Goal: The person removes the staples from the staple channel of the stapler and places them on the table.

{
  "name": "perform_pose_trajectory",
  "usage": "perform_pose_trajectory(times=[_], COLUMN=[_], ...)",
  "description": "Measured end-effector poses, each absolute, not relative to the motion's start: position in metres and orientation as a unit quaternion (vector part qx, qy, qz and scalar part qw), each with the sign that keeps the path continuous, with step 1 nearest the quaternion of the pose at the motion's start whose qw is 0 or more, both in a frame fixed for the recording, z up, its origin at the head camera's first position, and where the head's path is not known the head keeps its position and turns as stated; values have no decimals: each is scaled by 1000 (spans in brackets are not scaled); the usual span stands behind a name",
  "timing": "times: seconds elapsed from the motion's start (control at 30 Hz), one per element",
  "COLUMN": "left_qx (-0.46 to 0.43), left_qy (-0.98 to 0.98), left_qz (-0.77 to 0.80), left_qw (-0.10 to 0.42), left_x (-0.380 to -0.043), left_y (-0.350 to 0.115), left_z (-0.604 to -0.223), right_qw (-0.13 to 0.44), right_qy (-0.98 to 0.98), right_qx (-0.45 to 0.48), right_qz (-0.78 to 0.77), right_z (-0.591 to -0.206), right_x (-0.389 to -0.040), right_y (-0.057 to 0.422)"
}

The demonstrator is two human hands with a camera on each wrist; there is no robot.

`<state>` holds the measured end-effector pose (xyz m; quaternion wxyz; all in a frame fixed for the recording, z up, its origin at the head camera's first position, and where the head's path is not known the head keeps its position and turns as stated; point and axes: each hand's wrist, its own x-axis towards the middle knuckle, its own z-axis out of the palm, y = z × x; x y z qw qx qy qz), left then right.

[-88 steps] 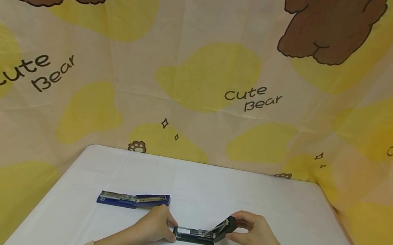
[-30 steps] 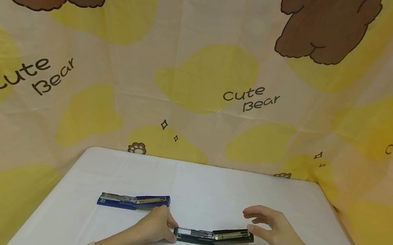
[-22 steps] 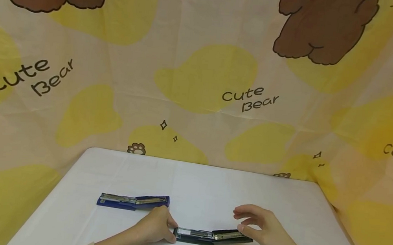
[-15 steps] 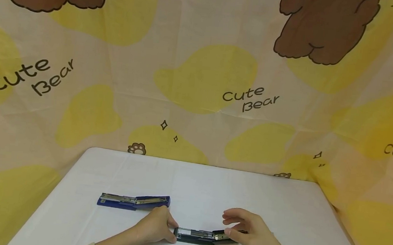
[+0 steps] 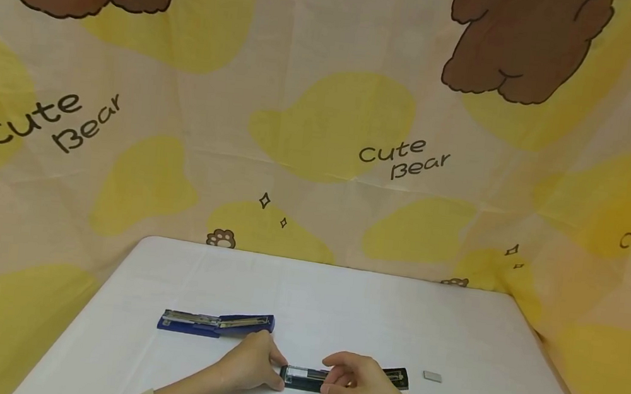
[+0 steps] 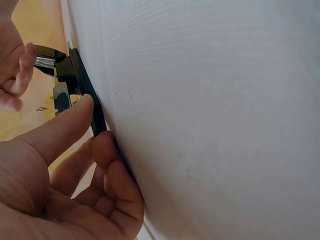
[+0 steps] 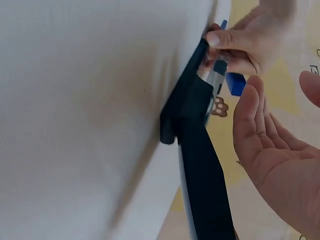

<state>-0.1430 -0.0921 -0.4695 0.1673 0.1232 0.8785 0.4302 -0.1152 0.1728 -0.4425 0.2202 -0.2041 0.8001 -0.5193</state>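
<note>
A black stapler (image 5: 303, 381) lies unfolded on the white table, its top swung back to the right and its metal staple channel bare. My left hand (image 5: 249, 361) pinches the left end of its base between thumb and fingers. In the left wrist view the thumb (image 6: 70, 125) presses along the base's edge. My right hand (image 5: 367, 389) is over the stapler's hinge area and covers part of it. The right wrist view shows the right hand (image 7: 280, 155) with loosely bent fingers, apart from the stapler (image 7: 202, 170) and holding nothing.
Behind my left hand lies a blue stapler (image 5: 189, 322), also unfolded. A small grey strip (image 5: 432, 376), like a row of staples, is on the table right of the black stapler. A bear-print cloth (image 5: 322, 128) hangs behind the table (image 5: 340, 301).
The black stapler's half-raised top swung down to the right, and my right hand let go of it. That hand then moved left over the stapler, uncovering the grey strip. My left hand stayed put.
</note>
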Motion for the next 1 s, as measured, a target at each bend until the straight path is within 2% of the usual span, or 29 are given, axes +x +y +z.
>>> perform_pose_trajectory(times=[0.1, 0.63, 1.0], left_qx=[122, 109, 116], left_qy=[877, 871, 873], left_qz=[434, 443, 440], left_qw=[169, 184, 177], left_x=[-143, -144, -144], left_y=[-93, -93, -93], left_z=[-470, -469, -470], right_qw=[241, 272, 325], right_qy=[795, 772, 686], right_qx=[-180, -123, -2], right_qz=[-527, -561, -651], right_z=[-449, -469, -465], right_x=[-114, -110, -107], right_y=[166, 142, 136])
